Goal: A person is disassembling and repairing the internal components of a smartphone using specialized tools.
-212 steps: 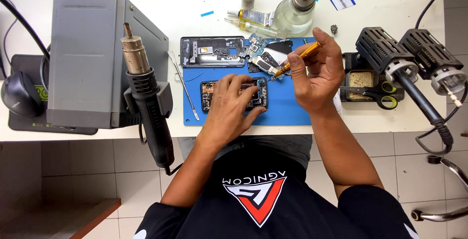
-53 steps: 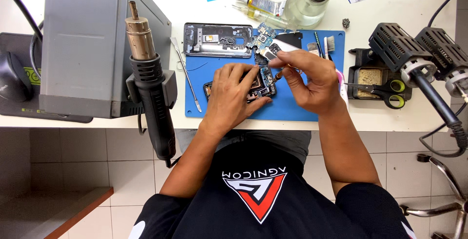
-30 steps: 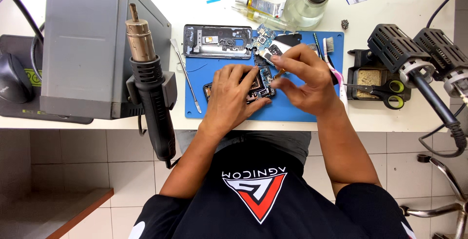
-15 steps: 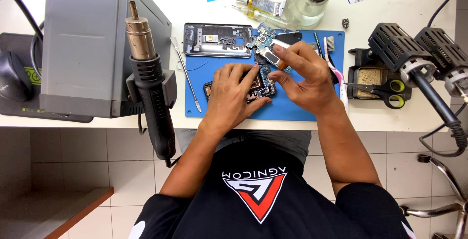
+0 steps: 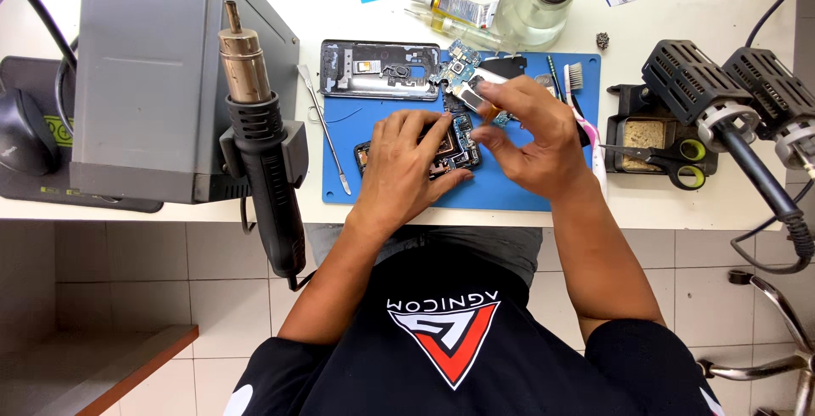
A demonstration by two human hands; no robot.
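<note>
Pressing down on an opened phone (image 5: 450, 154), the left hand (image 5: 407, 165) lies flat over most of its body, fingers spread, not closed around anything. The phone sits near the middle of a blue work mat (image 5: 518, 187) on the white desk (image 5: 722, 0). The right hand (image 5: 531, 140) hovers just beside and above the phone's right end, its grip pinched together on a small part with an orange flex strip (image 5: 482, 102), held between thumb and fingertips.

Behind the hands, a detached grey phone frame (image 5: 378, 70) lies along the mat's far edge, with a small circuit board (image 5: 463, 53) next to it. A thin metal spudger (image 5: 323, 127) lies on the mat's left side. A hot-air gun (image 5: 259, 144) hangs on the side of a grey rework station (image 5: 148, 76) to the left. To the right are scissors with green-ringed handles (image 5: 671, 161) and two black iron holders (image 5: 730, 93). A clear glass bottle (image 5: 535, 4) stands at the back.
</note>
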